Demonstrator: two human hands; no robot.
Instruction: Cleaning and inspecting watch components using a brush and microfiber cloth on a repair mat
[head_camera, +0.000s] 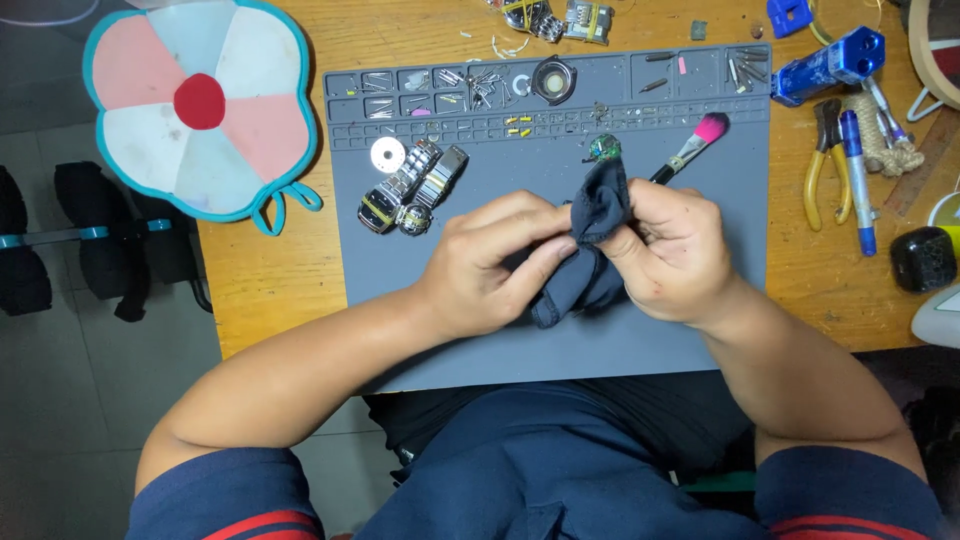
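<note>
Both hands meet over the middle of a grey work mat (700, 200). My left hand (490, 260) pinches a dark blue cloth (600, 205), and my right hand (675, 250) grips the same cloth from the other side. Whatever the cloth wraps is hidden. Just above it lies a small green round part (604, 148). A brush with a pink tip (700, 135) lies on the mat behind my right hand. Left of my hands rests a metal wristwatch with a link bracelet (410, 190).
The mat's top trays (480, 85) hold several small screws and parts. Yellow-handled pliers (822, 165), a blue pen (858, 180) and a blue tool (830, 65) lie on the wooden table at right. A pastel flower-shaped pad (200, 105) overhangs the table's left edge.
</note>
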